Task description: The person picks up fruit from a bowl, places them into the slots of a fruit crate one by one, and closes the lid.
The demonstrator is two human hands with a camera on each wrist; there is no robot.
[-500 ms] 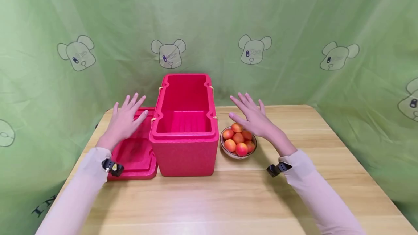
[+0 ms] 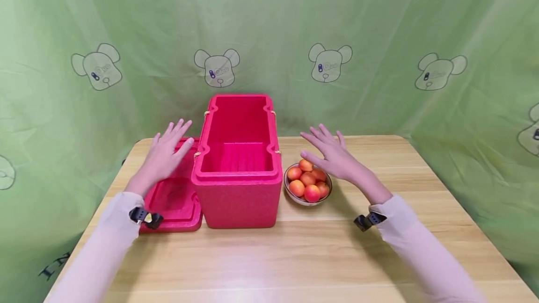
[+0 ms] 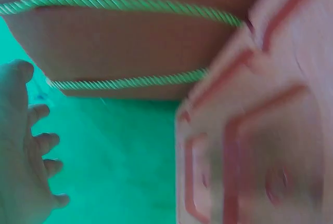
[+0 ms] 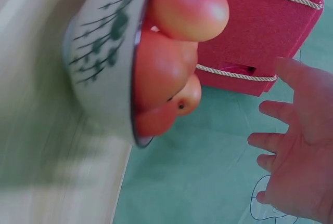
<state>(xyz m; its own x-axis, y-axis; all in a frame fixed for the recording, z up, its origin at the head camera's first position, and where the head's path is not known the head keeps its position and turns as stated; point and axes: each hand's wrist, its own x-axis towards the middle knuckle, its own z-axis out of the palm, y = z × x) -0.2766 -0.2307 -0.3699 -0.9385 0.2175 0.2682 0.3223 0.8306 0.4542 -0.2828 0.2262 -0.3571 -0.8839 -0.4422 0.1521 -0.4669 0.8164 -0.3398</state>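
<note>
A red foam box (image 2: 237, 205) stands upright with its top uncovered, and its inside looks bare. To its left lies the matching red lid (image 2: 171, 200), partly behind my left hand (image 2: 162, 155), which hovers over it with fingers spread and holds nothing. On the right of the box sits a patterned bowl (image 4: 106, 57) heaped with several orange-red fruits (image 2: 308, 179) that look like apricots or plums. Above and just behind the bowl floats my right hand (image 2: 334, 155), its fingers straight and apart, touching nothing. Rope handles (image 4: 237, 73) run along the box's side in the right wrist view.
Everything stands on a light wooden table (image 2: 252, 261). A green cloth (image 2: 278, 22) printed with bear heads hangs behind and beside it. Each wrist wears a strap with a small black camera (image 2: 368, 221).
My right hand has shifted slightly right and down, away from the box. The left hand has moved a little to the right. Box, lid and bowl stay where they were.
</note>
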